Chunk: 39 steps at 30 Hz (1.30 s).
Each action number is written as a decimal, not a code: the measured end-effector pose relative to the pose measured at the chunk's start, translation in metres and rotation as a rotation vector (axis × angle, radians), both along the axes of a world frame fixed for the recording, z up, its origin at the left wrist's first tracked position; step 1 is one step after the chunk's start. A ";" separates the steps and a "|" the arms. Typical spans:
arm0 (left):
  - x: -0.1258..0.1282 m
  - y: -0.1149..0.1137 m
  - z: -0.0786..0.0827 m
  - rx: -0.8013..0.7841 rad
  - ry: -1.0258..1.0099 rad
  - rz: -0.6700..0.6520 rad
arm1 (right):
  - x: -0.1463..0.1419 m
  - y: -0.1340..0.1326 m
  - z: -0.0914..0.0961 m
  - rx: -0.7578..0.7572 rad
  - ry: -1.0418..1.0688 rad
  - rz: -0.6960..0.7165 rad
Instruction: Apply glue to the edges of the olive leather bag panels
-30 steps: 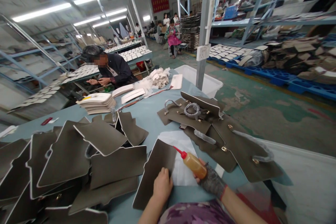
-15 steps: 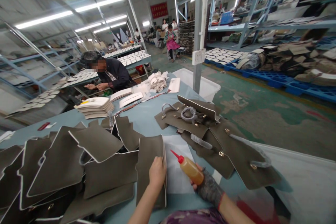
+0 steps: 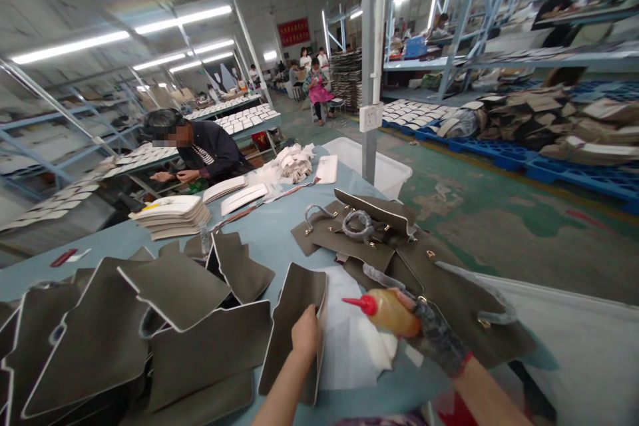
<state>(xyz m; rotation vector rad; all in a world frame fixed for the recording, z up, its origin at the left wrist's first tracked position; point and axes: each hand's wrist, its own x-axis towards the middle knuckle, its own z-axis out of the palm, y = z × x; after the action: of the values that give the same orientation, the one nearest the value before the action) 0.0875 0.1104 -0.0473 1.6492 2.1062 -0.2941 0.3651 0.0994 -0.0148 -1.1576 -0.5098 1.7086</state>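
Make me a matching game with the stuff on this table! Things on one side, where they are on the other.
Things:
1. glue bottle
2. grey panel
3. white bin
4. cream stack

Places:
A. at the table's far end, beside the post
B. in the right hand
C. on the table's far left, near the seated person
D. under the left hand

Pairs: 1-B, 2-D, 3-A, 4-C
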 end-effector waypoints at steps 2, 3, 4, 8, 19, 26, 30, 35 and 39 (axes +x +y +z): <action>-0.005 0.005 0.000 -0.016 -0.025 0.036 | -0.007 0.004 -0.010 0.035 -0.169 -0.018; -0.007 0.007 -0.001 -0.020 -0.045 0.049 | -0.013 0.006 -0.016 0.058 -0.239 -0.017; -0.010 0.008 -0.001 -0.019 -0.064 0.061 | -0.018 0.009 -0.022 0.069 -0.283 -0.022; -0.012 0.009 -0.002 0.009 -0.088 0.103 | -0.042 0.017 -0.043 0.147 -0.388 -0.128; -0.016 0.022 0.010 -0.054 -0.233 0.296 | -0.072 0.029 -0.052 0.246 -0.647 -0.109; -0.015 0.015 0.007 -0.018 -0.227 0.265 | -0.078 0.043 -0.047 0.243 -0.662 -0.122; -0.011 0.013 0.010 -0.016 -0.200 0.283 | -0.080 0.046 -0.048 0.285 -0.521 -0.227; -0.010 0.014 0.008 -0.017 -0.177 0.306 | -0.080 0.049 -0.045 0.279 -0.694 -0.134; -0.011 0.014 -0.001 -0.036 -0.182 0.324 | -0.080 0.049 -0.046 0.311 -0.909 -0.004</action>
<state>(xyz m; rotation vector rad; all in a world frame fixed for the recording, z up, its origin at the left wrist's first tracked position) 0.0767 0.1244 -0.0479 1.2366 2.1691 -0.0746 0.2852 0.1483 -0.0612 -1.6518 -1.2645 0.9622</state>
